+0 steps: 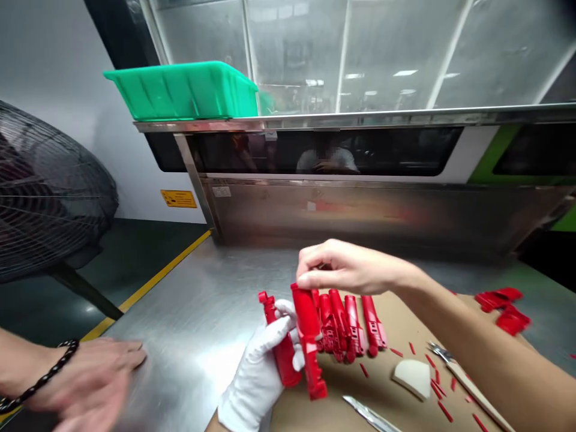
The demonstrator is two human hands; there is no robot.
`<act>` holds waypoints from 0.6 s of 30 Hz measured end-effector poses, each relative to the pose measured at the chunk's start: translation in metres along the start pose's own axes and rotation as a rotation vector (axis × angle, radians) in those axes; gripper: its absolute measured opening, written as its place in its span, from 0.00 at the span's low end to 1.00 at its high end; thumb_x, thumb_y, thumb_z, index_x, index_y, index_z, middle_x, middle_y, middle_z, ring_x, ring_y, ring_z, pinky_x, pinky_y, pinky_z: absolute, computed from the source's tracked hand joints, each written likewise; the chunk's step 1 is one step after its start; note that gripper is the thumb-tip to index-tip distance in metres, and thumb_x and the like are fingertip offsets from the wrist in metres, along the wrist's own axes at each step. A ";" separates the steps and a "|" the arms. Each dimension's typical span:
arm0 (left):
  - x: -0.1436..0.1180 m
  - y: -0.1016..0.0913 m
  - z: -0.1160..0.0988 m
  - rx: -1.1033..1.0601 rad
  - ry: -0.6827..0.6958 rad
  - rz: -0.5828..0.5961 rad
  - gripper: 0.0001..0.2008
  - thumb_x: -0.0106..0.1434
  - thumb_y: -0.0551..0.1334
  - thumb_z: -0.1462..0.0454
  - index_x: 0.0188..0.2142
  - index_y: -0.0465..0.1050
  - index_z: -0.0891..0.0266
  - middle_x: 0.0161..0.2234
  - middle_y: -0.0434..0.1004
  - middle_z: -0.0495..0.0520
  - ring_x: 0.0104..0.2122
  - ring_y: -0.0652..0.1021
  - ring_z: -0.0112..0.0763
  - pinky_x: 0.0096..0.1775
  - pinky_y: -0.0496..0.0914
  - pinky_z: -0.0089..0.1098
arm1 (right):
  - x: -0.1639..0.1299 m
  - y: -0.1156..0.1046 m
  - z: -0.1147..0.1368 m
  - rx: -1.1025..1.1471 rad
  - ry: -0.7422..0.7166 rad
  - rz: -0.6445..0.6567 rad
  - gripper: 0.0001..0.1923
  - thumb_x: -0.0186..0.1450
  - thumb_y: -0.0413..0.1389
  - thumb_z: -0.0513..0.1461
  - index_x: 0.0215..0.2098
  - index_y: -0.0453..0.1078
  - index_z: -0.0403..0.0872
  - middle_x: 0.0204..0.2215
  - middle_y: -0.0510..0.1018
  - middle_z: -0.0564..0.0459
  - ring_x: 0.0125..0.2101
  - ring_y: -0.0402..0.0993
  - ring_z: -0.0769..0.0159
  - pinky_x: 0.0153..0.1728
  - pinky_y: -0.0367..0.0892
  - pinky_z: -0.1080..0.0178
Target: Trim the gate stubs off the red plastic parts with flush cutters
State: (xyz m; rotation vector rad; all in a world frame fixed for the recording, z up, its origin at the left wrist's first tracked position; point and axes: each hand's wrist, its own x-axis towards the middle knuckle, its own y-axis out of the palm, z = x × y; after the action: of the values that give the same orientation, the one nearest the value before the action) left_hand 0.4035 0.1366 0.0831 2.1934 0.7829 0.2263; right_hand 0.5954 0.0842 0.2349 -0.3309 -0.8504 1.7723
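1. Bare right forearm (468, 339) slants in from four o'clock; its right hand (335, 265) pinches a red shell (308, 315) by the top end, at six o'clock.
2. White-gloved left hand (257, 366) is closed around a second red part (284, 363), just beside it.
3. Both look light, stiff and smooth, perhaps slippery; best held by their broad bodies, sparing likely fragile narrow ends.

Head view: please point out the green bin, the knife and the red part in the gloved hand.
Green bin (175, 93): head view, its side wall.
Knife (371, 416): head view, middle of its visible length.
Red part (285, 363): head view, lower body, held in the gloved left hand (258, 360).
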 end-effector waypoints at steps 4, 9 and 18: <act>-0.003 0.007 -0.008 0.148 -0.005 0.085 0.13 0.58 0.72 0.59 0.41 0.79 0.62 0.35 0.81 0.56 0.32 0.81 0.35 0.35 0.75 0.30 | -0.003 0.024 -0.012 -0.041 0.021 -0.002 0.11 0.73 0.57 0.41 0.34 0.75 0.44 0.32 0.74 0.56 0.32 0.70 0.70 0.34 0.62 0.68; -0.008 0.017 -0.009 0.260 0.025 0.112 0.11 0.60 0.71 0.60 0.40 0.79 0.62 0.36 0.80 0.55 0.32 0.80 0.34 0.33 0.73 0.29 | -0.034 0.050 -0.005 -0.114 0.167 -0.268 0.07 0.77 0.51 0.41 0.43 0.70 0.48 0.36 0.75 0.57 0.36 0.71 0.69 0.38 0.63 0.66; -0.015 0.013 -0.006 0.365 0.028 0.029 0.21 0.57 0.72 0.56 0.49 0.77 0.60 0.38 0.81 0.57 0.31 0.80 0.38 0.32 0.74 0.33 | -0.151 0.153 -0.023 -0.588 0.294 -0.276 0.08 0.73 0.50 0.36 0.37 0.69 0.48 0.30 0.73 0.52 0.27 0.73 0.62 0.24 0.66 0.63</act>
State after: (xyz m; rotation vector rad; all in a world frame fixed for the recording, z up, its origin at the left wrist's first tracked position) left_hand 0.3952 0.1240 0.0979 2.5493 0.8629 0.1366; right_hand 0.5561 -0.0681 0.0862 -0.7950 -1.1288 1.1560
